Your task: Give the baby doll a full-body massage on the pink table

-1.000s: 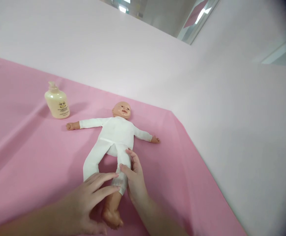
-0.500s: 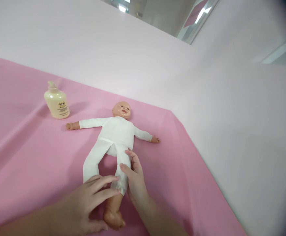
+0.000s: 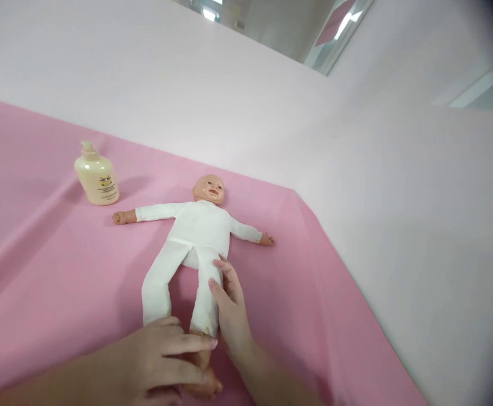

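And here's the doll (image 3: 198,231), flat on its back in the middle of the pink cloth (image 3: 284,316), white suit on, bald head at the far end, both arms flung out wide, legs pointing toward the person. All the action is down at the leg on the right of the view! The left hand (image 3: 166,361) comes in low, its fingers reaching across the bare ankle, just below the white cuff. Those fingers are slightly apart, the index finger straight and lying across the front; the thumb is hidden, so whether this hand is closed around the ankle, I can't tell.

Over on the other side, the right hand (image 3: 233,310) sits alongside the same leg, higher up. Its thumb and a fingertip lie apart from each other against the outer side of the trouser leg; how firmly they press, I cannot tell. The other leg lies bent outward, its lower end tucked from sight behind the left hand.

Up to the left, a cream pump bottle (image 3: 98,181) stands upright on the cloth, dark print on its front, near the doll's outstretched fist. Behind it all rises a pale wall (image 3: 153,84), with a glass panel (image 3: 278,28) at the top.
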Tool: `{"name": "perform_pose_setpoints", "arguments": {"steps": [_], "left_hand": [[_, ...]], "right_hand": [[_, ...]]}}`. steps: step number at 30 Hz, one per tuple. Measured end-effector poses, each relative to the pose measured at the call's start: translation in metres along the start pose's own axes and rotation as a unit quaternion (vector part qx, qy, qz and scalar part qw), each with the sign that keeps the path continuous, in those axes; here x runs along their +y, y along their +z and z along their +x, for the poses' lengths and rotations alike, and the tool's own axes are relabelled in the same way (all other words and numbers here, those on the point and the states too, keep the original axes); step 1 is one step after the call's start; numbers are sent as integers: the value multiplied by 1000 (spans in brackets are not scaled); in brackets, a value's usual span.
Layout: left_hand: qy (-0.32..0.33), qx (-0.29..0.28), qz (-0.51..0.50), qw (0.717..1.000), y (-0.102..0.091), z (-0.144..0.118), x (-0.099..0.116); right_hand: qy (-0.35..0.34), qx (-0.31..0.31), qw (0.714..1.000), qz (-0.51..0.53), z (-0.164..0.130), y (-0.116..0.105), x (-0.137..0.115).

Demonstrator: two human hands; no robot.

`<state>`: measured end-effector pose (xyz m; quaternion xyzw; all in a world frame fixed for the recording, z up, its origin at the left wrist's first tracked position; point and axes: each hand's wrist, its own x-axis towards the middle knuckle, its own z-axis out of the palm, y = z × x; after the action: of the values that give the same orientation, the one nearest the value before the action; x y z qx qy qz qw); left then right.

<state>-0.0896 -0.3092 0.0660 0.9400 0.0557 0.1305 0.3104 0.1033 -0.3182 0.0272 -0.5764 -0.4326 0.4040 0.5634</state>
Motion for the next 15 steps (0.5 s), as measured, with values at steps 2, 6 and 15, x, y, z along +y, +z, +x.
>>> {"name": "perform_pose_setpoints", "arguments": {"steps": [2,6,15], "left_hand": [[-7,18,-1,1000,3,-1,-1],[-10,50,-5,999,6,-1,-1],[10,153,30,988,11,-9,-3]], "right_hand": [[-9,-8,1000,-20,-3,-1,-1],[-78,-38,995,-43,-8,-4,-4],[-211,-71,974,-52,-21,-9,-2]]}}
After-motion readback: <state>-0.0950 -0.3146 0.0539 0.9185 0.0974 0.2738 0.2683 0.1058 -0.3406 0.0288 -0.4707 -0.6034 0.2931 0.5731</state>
